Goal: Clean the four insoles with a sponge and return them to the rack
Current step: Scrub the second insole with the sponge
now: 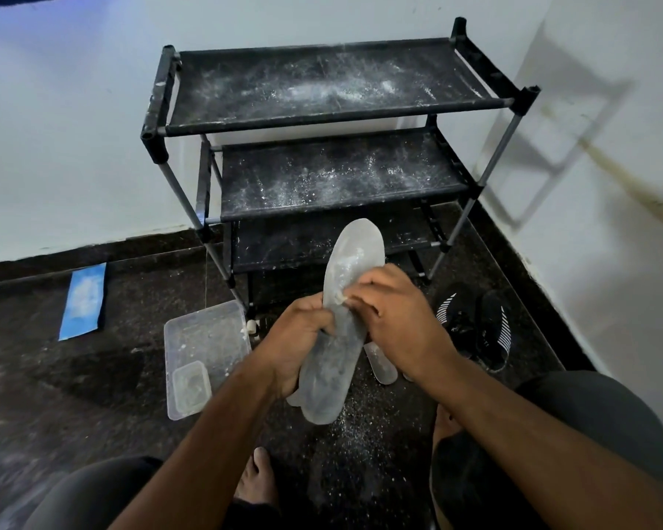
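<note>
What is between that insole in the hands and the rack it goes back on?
Nothing visible. The insole, held by the left hand and right hand, is raised right in front of the rack. All visible shelves are bare except for white powder. The plastic tub and black shoes sit off to the sides.

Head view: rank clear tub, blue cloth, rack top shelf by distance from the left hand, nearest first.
From the left hand, which holds the insole:
1. Clear tub, on the floor just to its left.
2. Blue cloth, farther left, by the wall.
3. Rack top shelf, up ahead against the wall.
</note>
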